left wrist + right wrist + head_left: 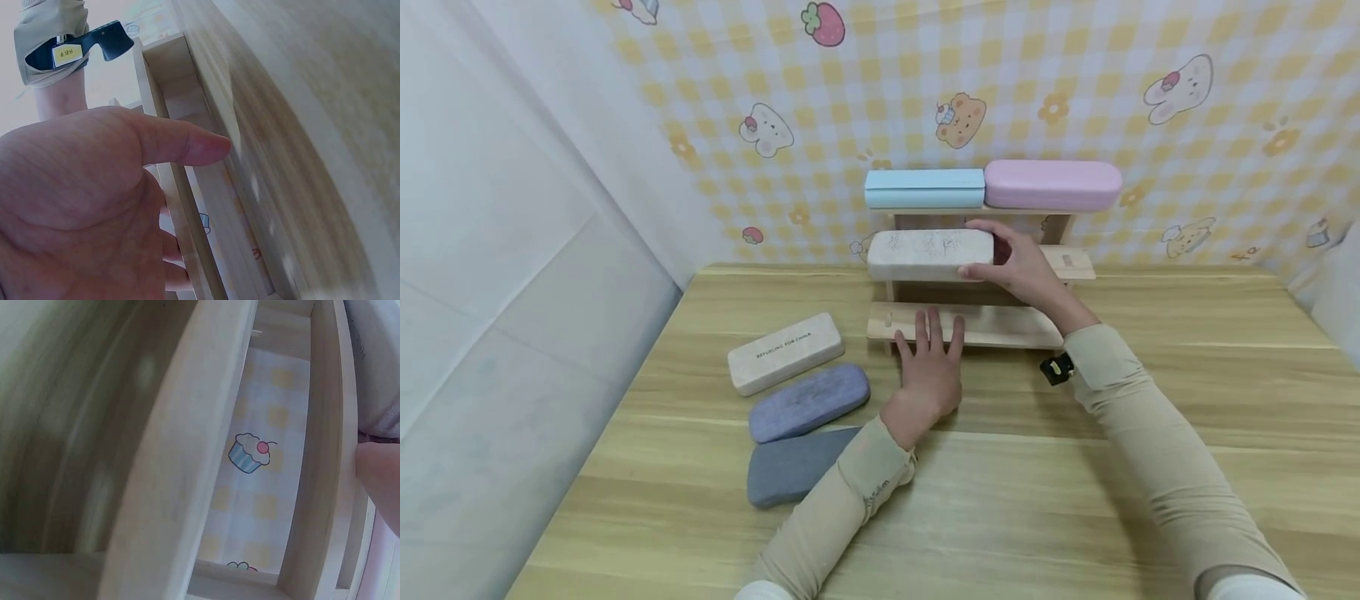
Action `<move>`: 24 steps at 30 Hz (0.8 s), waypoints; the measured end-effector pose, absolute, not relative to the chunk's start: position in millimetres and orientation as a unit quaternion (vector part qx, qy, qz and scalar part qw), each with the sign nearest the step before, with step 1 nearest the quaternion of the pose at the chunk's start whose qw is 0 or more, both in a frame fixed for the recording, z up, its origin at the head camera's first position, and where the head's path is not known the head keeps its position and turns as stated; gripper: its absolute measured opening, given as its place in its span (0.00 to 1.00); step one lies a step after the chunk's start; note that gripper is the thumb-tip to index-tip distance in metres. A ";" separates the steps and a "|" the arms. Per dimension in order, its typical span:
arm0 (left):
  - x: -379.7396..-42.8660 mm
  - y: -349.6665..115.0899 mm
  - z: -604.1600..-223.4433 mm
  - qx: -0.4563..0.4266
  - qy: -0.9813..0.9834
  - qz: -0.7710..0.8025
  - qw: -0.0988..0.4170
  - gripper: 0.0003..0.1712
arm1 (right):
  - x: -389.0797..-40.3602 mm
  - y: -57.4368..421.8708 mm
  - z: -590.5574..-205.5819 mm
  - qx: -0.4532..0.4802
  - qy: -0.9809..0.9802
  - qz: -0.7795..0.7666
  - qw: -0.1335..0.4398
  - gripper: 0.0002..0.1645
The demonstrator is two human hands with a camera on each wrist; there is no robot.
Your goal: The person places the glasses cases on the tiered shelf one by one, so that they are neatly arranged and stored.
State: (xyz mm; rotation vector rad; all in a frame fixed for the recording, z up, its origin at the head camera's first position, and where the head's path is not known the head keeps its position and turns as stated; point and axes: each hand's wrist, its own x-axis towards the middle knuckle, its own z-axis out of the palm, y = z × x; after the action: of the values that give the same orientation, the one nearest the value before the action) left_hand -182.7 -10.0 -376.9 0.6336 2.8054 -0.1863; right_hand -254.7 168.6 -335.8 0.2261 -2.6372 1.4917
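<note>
At the middle tier of a wooden stepped rack, my right hand (1026,267) grips the right end of a whitish patterned glasses case (931,254), thumb in front and fingers over the top. In the right wrist view a fingertip (380,478) meets the end of that case (378,375). My left hand (931,379) lies with its fingers spread on the bottom tier (1007,325). The left wrist view has its thumb (194,144) extended below the plank's front edge. A light blue glasses case (925,190) and a pink one (1052,185) stand side by side on the top tier.
Left of the rack, a cream case with printed lettering (786,354), a purple-blue case (808,402) and a grey-blue case (797,467) lie on the wooden table (1000,517). My left forearm partly covers the grey-blue one. A checkered cloth (865,92) hangs behind.
</note>
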 end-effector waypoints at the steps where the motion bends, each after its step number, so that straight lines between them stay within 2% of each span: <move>1: -182.7 -9.9 -376.4 0.218 0.965 -0.063 0.129 0.47 | -255.3 169.2 -334.9 0.073 -0.868 0.490 0.045 0.43; 14: -183.1 -10.8 -377.4 0.217 0.966 -0.057 0.131 0.47 | -256.8 169.9 -327.2 0.076 -0.875 0.478 -0.008 0.45; 24: -183.3 -9.7 -376.7 0.218 0.966 -0.057 0.128 0.47 | -257.3 170.1 -327.6 0.069 -0.874 0.480 -0.003 0.45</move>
State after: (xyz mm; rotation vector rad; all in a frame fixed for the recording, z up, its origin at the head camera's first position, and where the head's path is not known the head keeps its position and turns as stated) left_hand -183.3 -9.7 -376.7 0.6343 2.8087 -0.1654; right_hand -257.3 170.1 -327.6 0.2177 -2.7519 1.5123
